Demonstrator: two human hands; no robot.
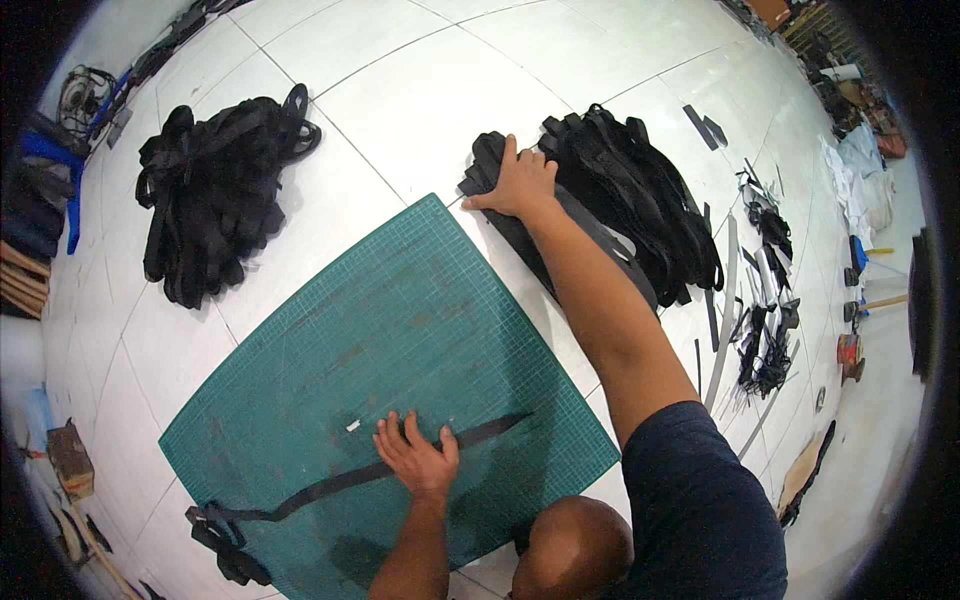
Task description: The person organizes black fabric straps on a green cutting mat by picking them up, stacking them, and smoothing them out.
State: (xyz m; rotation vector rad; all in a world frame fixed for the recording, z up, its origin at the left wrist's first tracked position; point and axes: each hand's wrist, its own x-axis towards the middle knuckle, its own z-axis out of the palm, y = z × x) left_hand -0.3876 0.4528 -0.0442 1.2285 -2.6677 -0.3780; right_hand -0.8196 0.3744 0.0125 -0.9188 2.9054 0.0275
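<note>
My left hand [418, 462] lies with its fingers spread on a green cutting mat [350, 330], over a long flat black strap [330, 487]. The strap runs across the mat, and its other end trails to a small black bundle [228, 548] at the mat's near left corner. My right arm reaches far forward. My right hand [522, 183] rests with fingers apart on the far end of a stack of black straps [590, 230], just beyond the mat's right edge. A tiny white scrap [353, 425] sits beside my left fingertips.
Right of that stack lies a thicker heap of black straps [635, 200]. Another tangled black pile [215, 190] is at the far left. Black and white offcuts [768, 320] litter the tiled floor [400, 100] at right. My bent knee [578, 550] is at the mat's near edge.
</note>
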